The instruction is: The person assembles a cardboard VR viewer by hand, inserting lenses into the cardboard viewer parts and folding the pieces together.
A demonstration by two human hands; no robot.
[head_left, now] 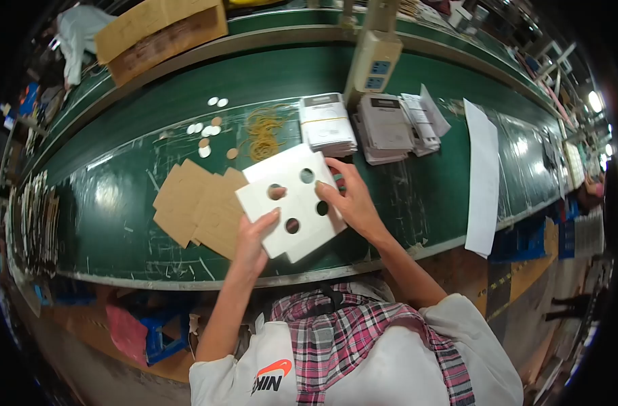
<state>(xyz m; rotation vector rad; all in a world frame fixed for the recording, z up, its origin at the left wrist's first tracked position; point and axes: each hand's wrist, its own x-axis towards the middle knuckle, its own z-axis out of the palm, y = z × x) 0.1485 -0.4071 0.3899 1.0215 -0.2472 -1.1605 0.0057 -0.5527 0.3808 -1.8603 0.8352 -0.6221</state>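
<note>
A white die-cut cardboard sheet (297,203) with several round holes is held up over the front of the green bench. My left hand (253,237) grips its lower left edge, thumb on the face and a fingertip showing through one hole. On the right edge, my right hand (349,196) pinches the sheet, thumb on top near a hole. Brown cardboard pieces (197,203) of similar outline lie on the bench, partly behind the sheet. Several small white and brown discs (205,143) are scattered farther back, beside a heap of yellow rubber bands (263,132).
Banded stacks of white folded cards (326,122) and grey-white cards (383,128) stand at the back under a socket post (374,64). A long white sheet (481,179) overhangs the front edge at right. Cardboard stacked on edge (35,220) sits far left; a brown carton (160,37) is above.
</note>
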